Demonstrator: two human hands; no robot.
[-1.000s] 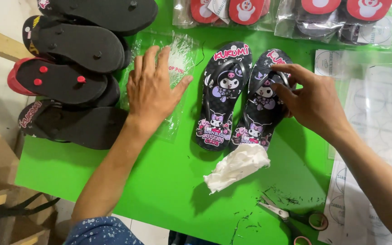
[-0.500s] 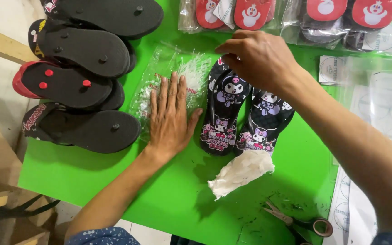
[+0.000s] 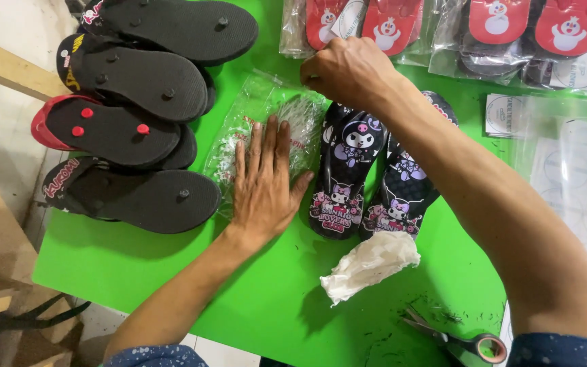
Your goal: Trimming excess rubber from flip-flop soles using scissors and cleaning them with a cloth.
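Worktop: a bright green flat worktop [image 3: 137, 272] carries everything; its near edge shows dark scraps.
Far left: a stack of black foam flip-flops lying sole-up [image 3: 137, 81], one with a red sole edge and red plugs [image 3: 103, 129], piled overlapping at the left side, seemingly to keep the middle of the worktop for the work.
Left hand: the left hand [image 3: 263, 183] lies palm-down, fingers spread flat and apart, gripping nothing; it presses on the clear crinkled plastic bag [image 3: 266, 109], apparently to hold it flat and steady.
Plastic bag: it lies on the worktop between the flip-flop stack and the printed pair, its near part under the left palm, its far right corner at the right hand.
Right hand: the right hand [image 3: 348, 68] reaches across over the far end of the bag, fingers curled together at the bag's far edge; it looks like a pinch on the plastic, but whether the grip is truly clamped on it I cannot tell.
Centre right: a pair of black flip-flops with cartoon prints [image 3: 365, 177] lies just beside the bag, partly under the right forearm.
Near centre: a crumpled white paper wad [image 3: 368, 265] touches the toes of that pair.
Near right: scissors with a dark handle [image 3: 456, 340] rest by the edge.
Far right: bagged red-and-black slippers with white figures [image 3: 511, 34] lie in a row.
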